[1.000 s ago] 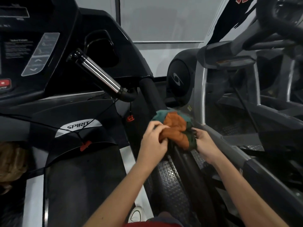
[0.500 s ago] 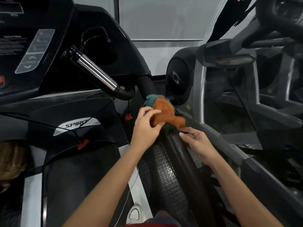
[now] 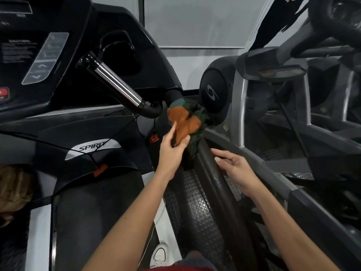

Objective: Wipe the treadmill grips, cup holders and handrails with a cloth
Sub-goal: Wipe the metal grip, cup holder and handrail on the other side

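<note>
An orange and green cloth (image 3: 184, 121) is bunched round the upper end of the treadmill's black right handrail (image 3: 218, 184), just below the console. My left hand (image 3: 172, 148) holds the cloth, thumb and fingers pinching its orange part. My right hand (image 3: 237, 169) hovers open over the handrail a little lower down, fingers stretched toward the cloth without touching it. The chrome pulse grip (image 3: 115, 85) sticks up to the left of the cloth. A dark cup holder (image 3: 122, 53) is recessed in the console above the grip.
The console's button panel (image 3: 44, 58) is at upper left, the belt (image 3: 93, 222) below. A black safety cord with a red clip (image 3: 99, 169) crosses the motor cover. A neighbouring grey machine (image 3: 273, 106) stands close on the right. My shoe (image 3: 159, 255) shows at the bottom.
The cloth has slid up the handrail toward the console in my left hand. My right hand let go of the cloth and now hangs open below it.
</note>
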A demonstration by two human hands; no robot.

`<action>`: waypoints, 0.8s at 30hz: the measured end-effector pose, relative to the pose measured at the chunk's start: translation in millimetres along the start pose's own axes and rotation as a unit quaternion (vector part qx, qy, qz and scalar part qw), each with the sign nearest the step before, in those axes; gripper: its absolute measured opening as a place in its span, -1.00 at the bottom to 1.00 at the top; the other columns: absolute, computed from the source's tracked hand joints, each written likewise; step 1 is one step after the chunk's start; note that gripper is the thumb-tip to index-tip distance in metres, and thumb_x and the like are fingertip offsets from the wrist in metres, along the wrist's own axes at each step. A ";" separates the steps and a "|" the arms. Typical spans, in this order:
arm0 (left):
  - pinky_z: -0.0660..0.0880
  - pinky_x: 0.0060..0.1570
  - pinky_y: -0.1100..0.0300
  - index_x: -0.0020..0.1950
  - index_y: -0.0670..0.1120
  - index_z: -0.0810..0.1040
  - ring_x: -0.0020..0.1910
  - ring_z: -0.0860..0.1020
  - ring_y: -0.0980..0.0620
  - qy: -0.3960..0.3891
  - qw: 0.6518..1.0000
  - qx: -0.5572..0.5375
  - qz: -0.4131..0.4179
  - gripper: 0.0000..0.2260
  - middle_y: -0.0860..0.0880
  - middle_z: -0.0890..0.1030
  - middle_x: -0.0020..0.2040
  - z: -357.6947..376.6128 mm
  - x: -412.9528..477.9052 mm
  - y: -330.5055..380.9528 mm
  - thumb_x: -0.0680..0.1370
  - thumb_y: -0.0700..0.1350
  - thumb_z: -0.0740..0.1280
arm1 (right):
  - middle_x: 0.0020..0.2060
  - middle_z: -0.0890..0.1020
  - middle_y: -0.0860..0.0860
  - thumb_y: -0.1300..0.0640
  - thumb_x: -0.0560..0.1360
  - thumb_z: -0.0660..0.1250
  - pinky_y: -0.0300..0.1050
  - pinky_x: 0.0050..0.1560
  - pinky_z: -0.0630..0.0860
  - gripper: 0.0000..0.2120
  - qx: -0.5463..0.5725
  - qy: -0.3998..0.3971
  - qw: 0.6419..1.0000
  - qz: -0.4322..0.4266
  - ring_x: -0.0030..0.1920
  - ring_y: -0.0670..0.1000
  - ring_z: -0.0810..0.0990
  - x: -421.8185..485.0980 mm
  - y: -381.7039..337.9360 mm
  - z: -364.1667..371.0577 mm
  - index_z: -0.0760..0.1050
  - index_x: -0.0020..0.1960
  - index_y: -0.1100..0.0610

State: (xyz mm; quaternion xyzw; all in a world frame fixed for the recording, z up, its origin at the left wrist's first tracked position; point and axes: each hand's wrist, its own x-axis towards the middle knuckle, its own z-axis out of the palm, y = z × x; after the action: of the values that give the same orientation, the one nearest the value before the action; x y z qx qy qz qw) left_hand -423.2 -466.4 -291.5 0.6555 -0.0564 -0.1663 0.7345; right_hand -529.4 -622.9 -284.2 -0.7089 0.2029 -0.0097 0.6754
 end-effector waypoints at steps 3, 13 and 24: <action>0.45 0.13 0.31 0.27 -0.08 0.50 0.14 0.54 0.06 0.037 0.988 -0.127 -0.077 -0.67 0.04 0.61 0.06 3.7 -16.5 -16.3 0.51 -0.27 0.33 | 0.14 0.59 0.11 0.22 0.51 0.28 -0.31 -0.07 0.50 -0.75 0.007 -0.003 1.000 0.007 0.06 0.03 0.59 -1.3 0.4 -0.1 0.57 0.10 -0.04; 0.37 0.16 0.47 0.29 0.06 0.41 0.19 0.49 0.13 0.007 0.998 0.006 0.056 -0.48 -0.06 0.46 0.24 12.5 -59.0 -20.0 0.41 -0.30 0.44 | -0.17 0.69 -0.05 0.29 0.53 0.24 -0.33 -0.18 0.52 -0.76 0.018 0.018 1.000 -0.003 -0.14 -0.14 0.64 -1.3 1.3 3.7 0.56 0.10 0.05; 0.54 -0.13 0.23 -0.03 -0.06 0.60 -0.11 0.63 0.06 0.012 0.954 -0.229 -0.193 -0.90 0.01 0.69 -0.19 8.3 -22.8 -11.7 0.55 -0.18 0.29 | 0.08 0.63 0.08 0.24 0.53 0.26 -0.23 0.00 0.51 -0.75 0.012 0.011 1.000 0.001 0.05 0.01 0.60 -3.9 0.8 4.0 0.55 0.13 -0.01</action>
State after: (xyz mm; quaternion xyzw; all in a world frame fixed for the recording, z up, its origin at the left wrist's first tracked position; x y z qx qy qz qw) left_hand -449.1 -468.0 -298.8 0.4704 0.1200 -0.3055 0.8191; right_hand -532.1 -617.9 -284.3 -0.7000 0.2113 -0.0196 0.6819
